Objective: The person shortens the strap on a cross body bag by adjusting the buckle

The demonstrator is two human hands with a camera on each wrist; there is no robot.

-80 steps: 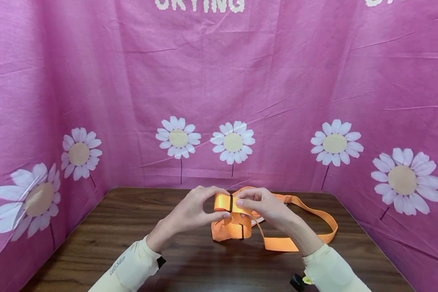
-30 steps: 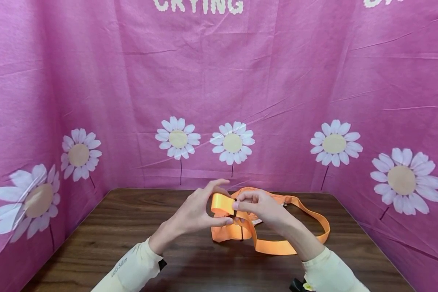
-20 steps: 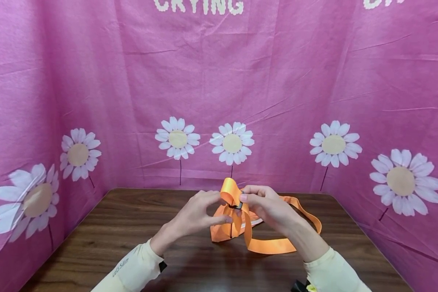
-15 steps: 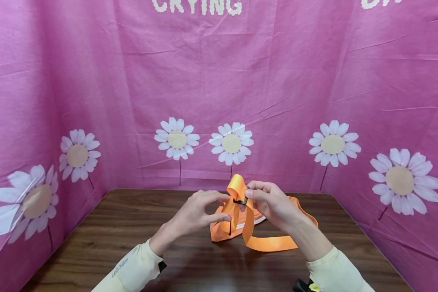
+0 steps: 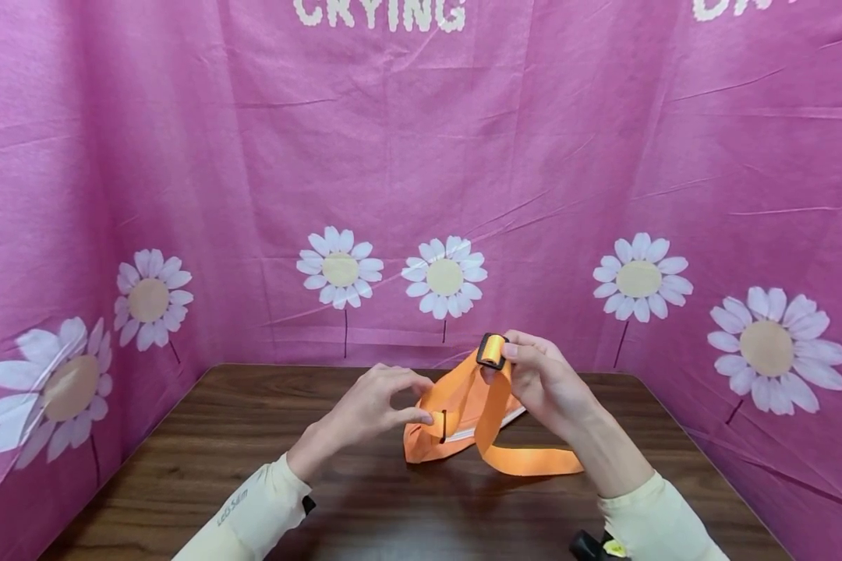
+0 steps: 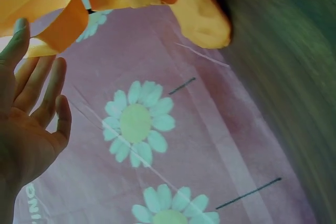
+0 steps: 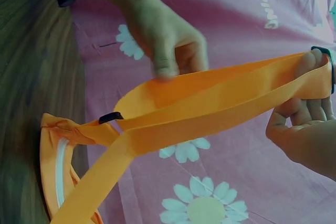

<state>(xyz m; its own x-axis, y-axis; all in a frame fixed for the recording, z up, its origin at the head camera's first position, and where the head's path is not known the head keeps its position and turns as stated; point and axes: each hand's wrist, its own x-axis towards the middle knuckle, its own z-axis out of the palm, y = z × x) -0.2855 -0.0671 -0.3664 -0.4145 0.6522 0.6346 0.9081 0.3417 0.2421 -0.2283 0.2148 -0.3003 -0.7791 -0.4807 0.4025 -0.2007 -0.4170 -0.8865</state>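
Observation:
An orange fabric bag [image 5: 421,446] with a white zipper [image 7: 61,171] lies on the table, partly behind its strap. My right hand [image 5: 550,382] pinches a black slider buckle [image 5: 480,360] between thumb and fingers, raised above the bag. Through the buckle runs the orange strap [image 5: 494,413], whose tail hangs down and curves to the right on the table. Lower down, my left hand [image 5: 365,409] has thumb and index finger at the two edges of the strap's bend, beside a second black slider [image 5: 444,426]. The left wrist view shows its other fingers loosely extended under the strap.
The dark wooden table [image 5: 252,436] is enclosed on three sides by a pink cloth [image 5: 386,156] printed with white daisies. A black strap end [image 5: 585,545] shows below the right sleeve.
My right hand has drawn the buckle up and to the right. The strap loop above the buckle has shrunk, and the strap below has lengthened. My left hand stays nearly in place.

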